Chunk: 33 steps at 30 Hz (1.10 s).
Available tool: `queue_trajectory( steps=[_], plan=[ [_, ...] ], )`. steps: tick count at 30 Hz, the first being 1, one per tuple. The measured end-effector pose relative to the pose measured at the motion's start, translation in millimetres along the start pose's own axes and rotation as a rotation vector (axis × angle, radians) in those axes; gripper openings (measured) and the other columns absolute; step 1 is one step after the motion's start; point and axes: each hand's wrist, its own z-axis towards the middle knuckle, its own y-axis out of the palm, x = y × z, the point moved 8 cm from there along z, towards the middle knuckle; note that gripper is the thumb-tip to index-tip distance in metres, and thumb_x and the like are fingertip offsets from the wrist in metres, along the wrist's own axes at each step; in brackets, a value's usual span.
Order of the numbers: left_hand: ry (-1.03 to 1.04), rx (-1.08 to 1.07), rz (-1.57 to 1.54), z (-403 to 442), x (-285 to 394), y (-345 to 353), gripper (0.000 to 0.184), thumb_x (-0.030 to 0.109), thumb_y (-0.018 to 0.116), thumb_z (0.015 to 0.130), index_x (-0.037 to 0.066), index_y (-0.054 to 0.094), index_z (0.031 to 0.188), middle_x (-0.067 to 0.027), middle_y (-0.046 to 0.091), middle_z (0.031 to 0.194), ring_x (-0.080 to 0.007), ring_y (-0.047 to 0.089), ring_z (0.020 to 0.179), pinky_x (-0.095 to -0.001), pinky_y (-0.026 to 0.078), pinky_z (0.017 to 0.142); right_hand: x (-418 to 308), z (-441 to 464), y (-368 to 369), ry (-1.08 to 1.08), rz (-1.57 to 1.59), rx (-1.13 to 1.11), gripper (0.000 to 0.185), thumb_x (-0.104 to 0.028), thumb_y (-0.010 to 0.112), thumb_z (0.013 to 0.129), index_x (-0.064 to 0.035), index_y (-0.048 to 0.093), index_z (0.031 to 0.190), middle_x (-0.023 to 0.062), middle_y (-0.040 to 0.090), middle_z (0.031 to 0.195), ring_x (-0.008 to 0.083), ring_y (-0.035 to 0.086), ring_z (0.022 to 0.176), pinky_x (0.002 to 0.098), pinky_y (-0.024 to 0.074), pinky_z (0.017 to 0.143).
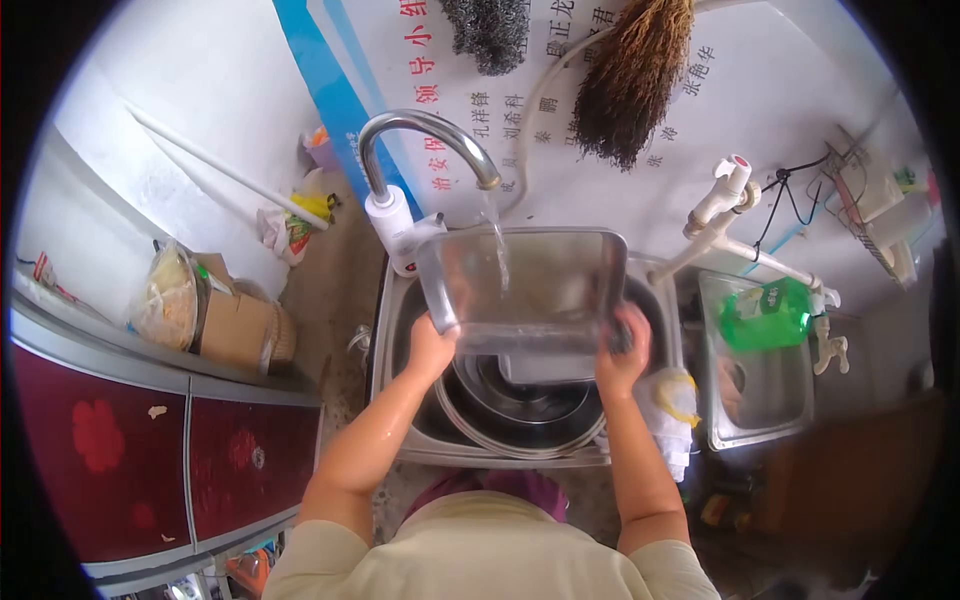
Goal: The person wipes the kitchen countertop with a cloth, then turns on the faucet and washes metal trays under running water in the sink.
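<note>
Far L of the s/s sink [668, 300]: maroon cabinet [110, 450]; cardboard box [237, 325] also L of sink, but nearer. Sink's back L corner: chrome gooseneck faucet [425, 122], water running. Over sink's L half, L hand [432, 345], fingers clamped on near-L corner of rect. s/s pan [555, 265], some fingertips hidden. Wall behind sink: steel-wool scourer [490, 35]. Pan's held up over mid-sink under the stream, water hitting it. In the sink, below pan: round metal basin [540, 405]. Over sink's R half, R hand [625, 345], slightly blurred, fingers clamped on pan's near-R corner. Straw brush [640, 80] on wall behind sink's R half. White cloth [672, 435] on sink's R edge. R of sink: white tap [720, 195] w/ red cap, s/s tray [785, 385], green bottle [770, 315] at tray's back end.
</note>
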Motion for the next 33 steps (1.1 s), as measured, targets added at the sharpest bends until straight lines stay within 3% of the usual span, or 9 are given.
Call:
queue_trajectory(
  steps=[2, 5, 9, 16, 19, 22, 25, 28, 33],
  plan=[
    [0.047, 0.178, 0.056, -1, -5, 1, 0.016, 0.009, 0.067, 0.072, -0.004, 0.062, 0.079, -0.0139, 0.064, 0.07, -0.0229, 0.063, 0.065, -0.0332, 0.047, 0.061, -24, 11, -4, -0.14, -0.041, 0.03, 0.028, 0.008, 0.06, 0.066, -0.0047, 0.055, 0.09, 0.012, 0.058, 0.09, 0.0304, 0.057, 0.092, 0.0362, 0.0453, 0.077],
    [-0.069, 0.13, 0.123, 0, -9, 16, 0.009, 0.004, 0.065, 0.072, -0.002, 0.063, 0.078, -0.0073, 0.064, 0.069, -0.0126, 0.06, 0.062, -0.0276, 0.045, 0.058, -35, 25, -10, -0.178, -0.076, 0.036, 0.027, 0.01, 0.058, 0.065, -0.005, 0.055, 0.088, 0.0111, 0.059, 0.089, 0.03, 0.056, 0.093, 0.0365, 0.0459, 0.076],
    [-0.162, 0.012, -0.064, -1, -7, 34, 0.004, 0.001, 0.06, 0.073, -0.002, 0.062, 0.076, -0.0018, 0.059, 0.063, -0.0127, 0.054, 0.054, -0.0283, 0.042, 0.052, -32, 31, -16, -0.182, -0.118, 0.058, 0.026, 0.01, 0.057, 0.067, -0.0052, 0.054, 0.088, 0.0074, 0.06, 0.088, 0.0301, 0.056, 0.093, 0.0366, 0.0461, 0.076],
    [-0.109, -0.36, -0.398, 1, -2, 51, 0.034, -0.008, 0.05, 0.068, -0.002, 0.054, 0.101, -0.0053, 0.056, 0.089, -0.014, 0.054, 0.085, -0.0283, 0.042, 0.075, -11, 26, -30, -0.111, -0.152, 0.115, 0.025, 0.009, 0.057, 0.069, -0.0039, 0.055, 0.09, 0.0151, 0.058, 0.096, 0.0316, 0.055, 0.095, 0.0368, 0.0459, 0.078],
    [-0.129, -0.557, -0.666, -5, 2, 56, 0.037, -0.004, 0.05, 0.069, -0.001, 0.052, 0.105, -0.0073, 0.057, 0.098, -0.0198, 0.055, 0.095, -0.0329, 0.041, 0.085, -14, 28, -35, -0.144, -0.13, 0.156, 0.031, 0.013, 0.054, 0.065, -0.0038, 0.055, 0.09, 0.0165, 0.057, 0.096, 0.0324, 0.055, 0.095, 0.0366, 0.0456, 0.078],
    [-0.255, -0.821, -1.212, -4, 16, 67, 0.038, 0.002, 0.051, 0.074, 0.001, 0.049, 0.112, -0.0091, 0.056, 0.107, -0.0235, 0.052, 0.104, -0.0382, 0.038, 0.094, -19, 31, -39, -0.175, -0.115, 0.169, 0.035, 0.015, 0.052, 0.061, -0.0043, 0.055, 0.09, 0.0168, 0.056, 0.096, 0.0328, 0.054, 0.096, 0.0376, 0.0453, 0.078],
    [-0.4, -0.637, -1.164, -1, 22, 67, 0.036, 0.008, 0.051, 0.081, 0.002, 0.046, 0.116, -0.0095, 0.054, 0.111, -0.023, 0.053, 0.105, -0.0402, 0.04, 0.093, -22, 30, -40, -0.208, -0.106, 0.164, 0.039, 0.016, 0.05, 0.058, -0.0049, 0.055, 0.091, 0.0171, 0.056, 0.096, 0.0332, 0.054, 0.096, 0.0386, 0.0448, 0.079],
    [-0.423, -0.452, -0.875, 0, 18, 66, 0.029, 0.012, 0.052, 0.084, -0.001, 0.05, 0.11, -0.0106, 0.056, 0.106, -0.0228, 0.056, 0.097, -0.0372, 0.046, 0.083, -23, 29, -40, -0.229, -0.107, 0.143, 0.043, 0.014, 0.05, 0.054, -0.0054, 0.056, 0.091, 0.0182, 0.054, 0.101, 0.0338, 0.053, 0.098, 0.0388, 0.0444, 0.081],
    [-0.414, -0.498, -0.626, 15, -4, 72, 0.029, 0.006, 0.051, 0.083, 0.0, 0.049, 0.111, -0.01, 0.057, 0.106, -0.023, 0.056, 0.099, -0.0389, 0.044, 0.086, -30, 22, -42, -0.319, -0.106, 0.081, 0.05, 0.011, 0.048, 0.046, -0.0058, 0.057, 0.092, 0.0188, 0.05, 0.109, 0.035, 0.051, 0.102, 0.0385, 0.0438, 0.085]
  ],
)
